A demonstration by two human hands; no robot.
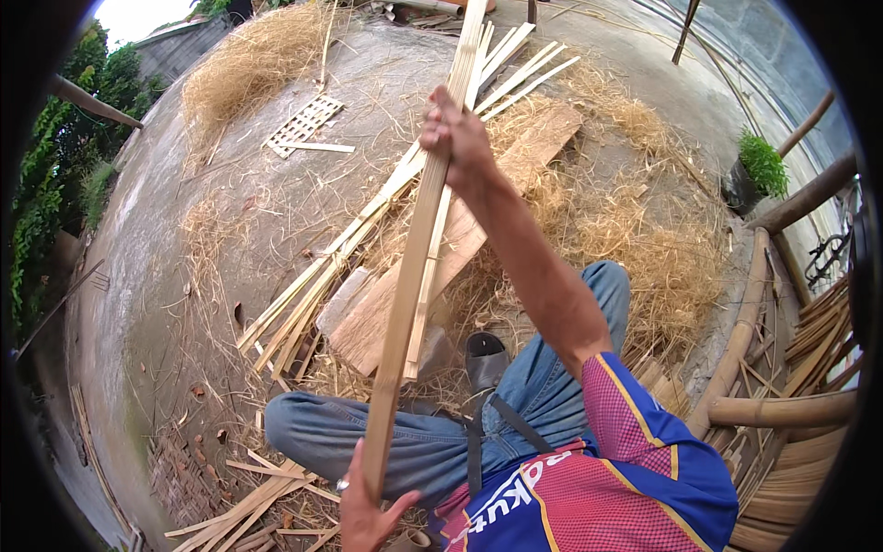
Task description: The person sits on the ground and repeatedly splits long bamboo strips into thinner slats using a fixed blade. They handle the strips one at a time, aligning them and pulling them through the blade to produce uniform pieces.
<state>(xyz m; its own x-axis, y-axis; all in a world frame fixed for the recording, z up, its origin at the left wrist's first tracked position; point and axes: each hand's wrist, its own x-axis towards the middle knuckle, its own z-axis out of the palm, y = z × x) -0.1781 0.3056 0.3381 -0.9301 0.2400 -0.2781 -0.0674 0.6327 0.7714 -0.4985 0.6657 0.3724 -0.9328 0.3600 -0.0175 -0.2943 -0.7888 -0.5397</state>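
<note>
A long, flat bamboo strip (pixel 410 276) slants across my lap from low in the view to the top edge. My right hand (pixel 457 138) is closed round its upper part. Lower down, my left hand (pixel 366 515) grips the near end, its thumb out to the side; a ring shows on one finger. Behind the strip lies a wooden plank (pixel 529 156), propped on a stone block (pixel 348 302). Another pale strip (pixel 429 304) rests across the plank. A bundle of thin bamboo strips (pixel 336 253) lies along the plank's left side.
Curly shavings (pixel 658 248) cover the ground at right, with a big heap (pixel 258 64) at the back left. A woven lattice piece (pixel 306 124) lies on the concrete. Loose strips (pixel 244 506) are at lower left, a bamboo pole frame (pixel 750 322) and potted plant (pixel 759 170) at right.
</note>
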